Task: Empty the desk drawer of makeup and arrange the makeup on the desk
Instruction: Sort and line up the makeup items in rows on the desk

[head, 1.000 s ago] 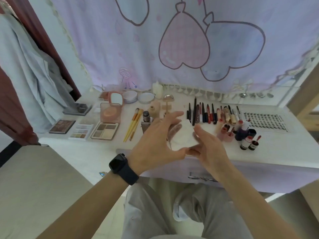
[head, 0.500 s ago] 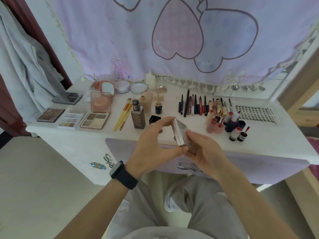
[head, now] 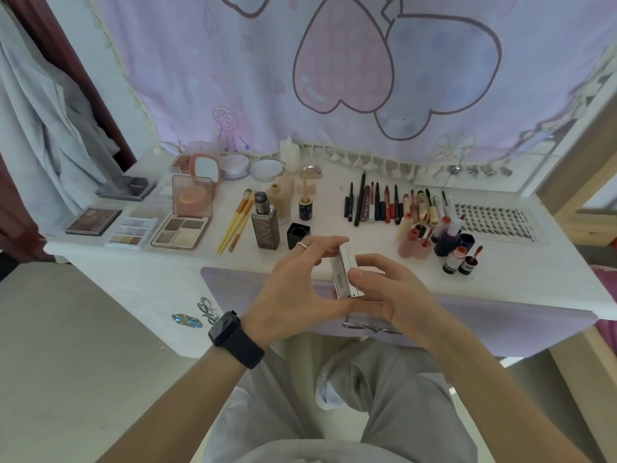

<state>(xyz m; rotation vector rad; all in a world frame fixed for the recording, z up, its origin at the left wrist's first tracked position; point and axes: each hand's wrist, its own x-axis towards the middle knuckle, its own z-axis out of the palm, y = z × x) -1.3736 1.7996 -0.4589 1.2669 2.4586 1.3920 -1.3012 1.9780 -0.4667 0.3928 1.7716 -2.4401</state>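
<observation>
A flat white compact [head: 345, 274] stands on edge between my two hands, above the desk's front edge. My left hand [head: 297, 289] grips its left side with thumb below and fingers on top. My right hand [head: 390, 289] holds its right side, thumb against the edge. The compact looks closed. Behind it the white desk [head: 350, 235] carries rows of makeup: eyeshadow palettes [head: 180, 230], yellow brushes [head: 235, 225], a brown foundation bottle [head: 265, 225], pencils and liners [head: 377, 203], and lip tints [head: 434, 238]. The lilac drawer front [head: 500, 325] sits below my hands.
A false-lash card [head: 497, 222] lies at the desk's right end. A pink mirror compact [head: 203, 170] and round jars [head: 250, 167] stand at the back. A heart-print curtain [head: 350, 68] hangs behind. My knees are under the desk.
The compact turned from flat face toward me to standing on edge, and both hands drew it nearer and lower. The camera tilted down.
</observation>
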